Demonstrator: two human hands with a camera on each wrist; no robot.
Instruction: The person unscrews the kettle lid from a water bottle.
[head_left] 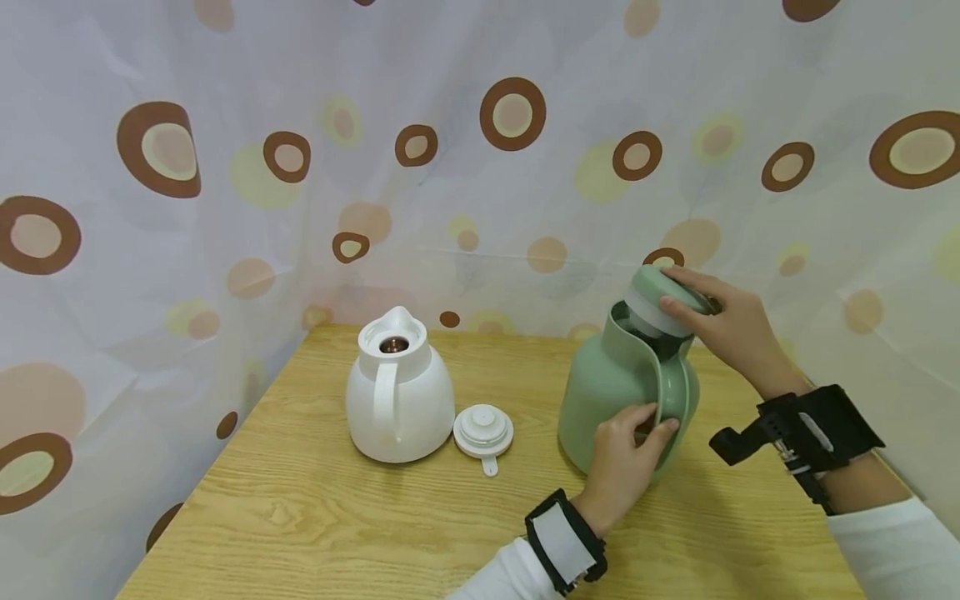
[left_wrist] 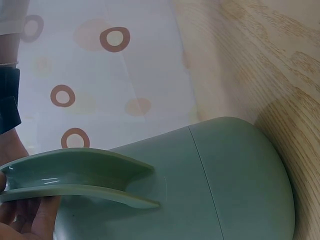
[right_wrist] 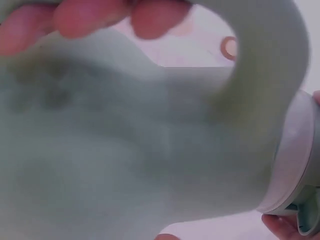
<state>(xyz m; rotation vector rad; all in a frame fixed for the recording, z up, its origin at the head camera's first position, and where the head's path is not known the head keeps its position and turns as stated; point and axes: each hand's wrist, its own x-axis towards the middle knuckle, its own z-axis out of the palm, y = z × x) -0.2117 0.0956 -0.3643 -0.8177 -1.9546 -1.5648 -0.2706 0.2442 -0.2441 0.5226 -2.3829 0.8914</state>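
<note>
A green thermos jug (head_left: 607, 400) stands on the table at the right in the head view. My left hand (head_left: 621, 458) grips its handle (left_wrist: 80, 170), thumb on one side and fingers on the other. With the right hand (head_left: 738, 329) I hold the jug's stopper lid (head_left: 647, 310), green on top with a white band. It sits tilted at the jug's mouth, its dark lower part partly inside the opening. In the right wrist view the jug's body (right_wrist: 125, 165) fills most of the picture, with the white band (right_wrist: 292, 150) at the right edge.
A white jug (head_left: 423, 400) with its top uncovered stands to the left on the wooden table (head_left: 337, 517). Beside it lies a round white lid (head_left: 483, 427) with a small tab. A patterned curtain (head_left: 450, 192) hangs close behind the table and along its sides.
</note>
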